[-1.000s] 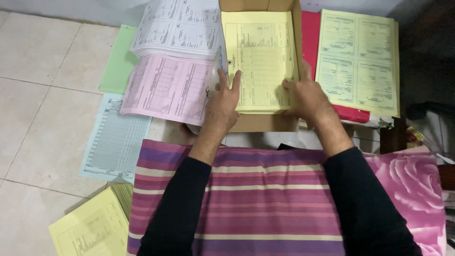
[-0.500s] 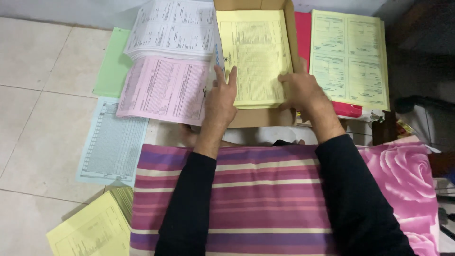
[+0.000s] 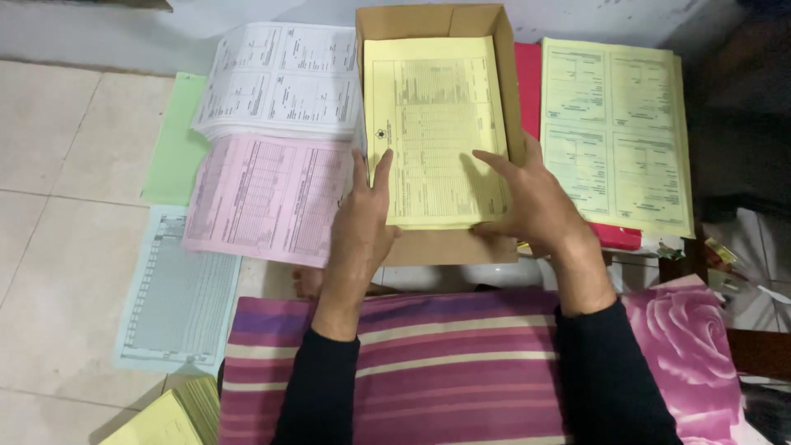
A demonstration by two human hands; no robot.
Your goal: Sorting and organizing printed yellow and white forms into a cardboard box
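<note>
A stack of yellow printed forms (image 3: 432, 115) lies in an open brown cardboard box (image 3: 441, 247) on the floor. My left hand (image 3: 361, 222) rests against the stack's lower left edge, fingers straight and together. On the lower right corner lies my right hand (image 3: 531, 198), with its fingers spread over the top sheet. Both hands touch the paper; neither lifts it. Dark sleeves cover both forearms.
Left of the box lie white forms (image 3: 280, 78), pink forms (image 3: 264, 198), a green sheet (image 3: 173, 140) and a pale blue sheet (image 3: 177, 292). Yellow forms (image 3: 614, 132) on a red folder (image 3: 529, 78) lie right. A striped cloth (image 3: 437, 363) covers my lap; more yellow paper (image 3: 165, 420) lies at bottom left.
The view shifted slightly, with the box and papers sitting lower in frame. My hands stay at the stack's near edge; the right hand's fingers have spread further onto the top sheet.
</note>
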